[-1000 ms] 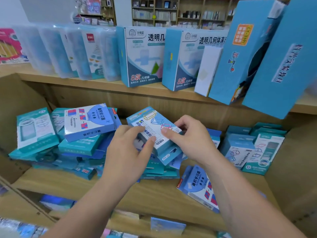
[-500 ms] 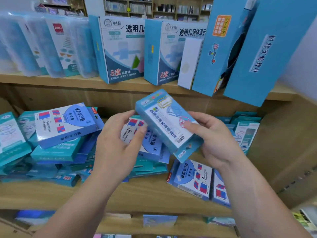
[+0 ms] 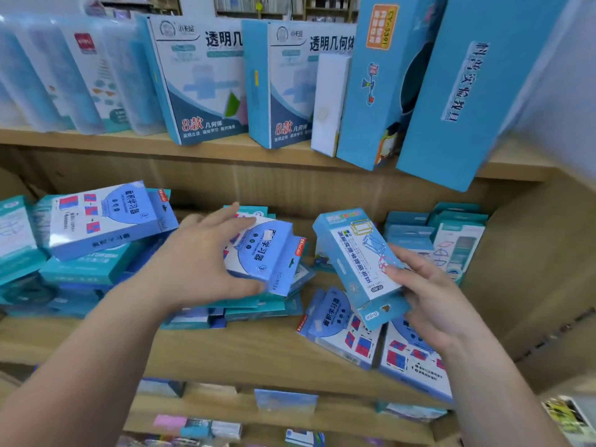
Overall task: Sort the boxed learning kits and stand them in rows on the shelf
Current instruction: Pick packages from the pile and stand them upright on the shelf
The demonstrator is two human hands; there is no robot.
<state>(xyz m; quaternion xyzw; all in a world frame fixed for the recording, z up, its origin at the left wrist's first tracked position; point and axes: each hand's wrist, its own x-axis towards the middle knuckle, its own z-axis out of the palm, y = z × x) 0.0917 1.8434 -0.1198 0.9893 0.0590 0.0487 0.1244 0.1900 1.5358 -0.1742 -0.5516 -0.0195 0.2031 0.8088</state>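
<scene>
The light-blue kit box (image 3: 361,253) is showing a white face; the near boxes (image 3: 342,330) are showing red-and-blue squares on white.
</scene>
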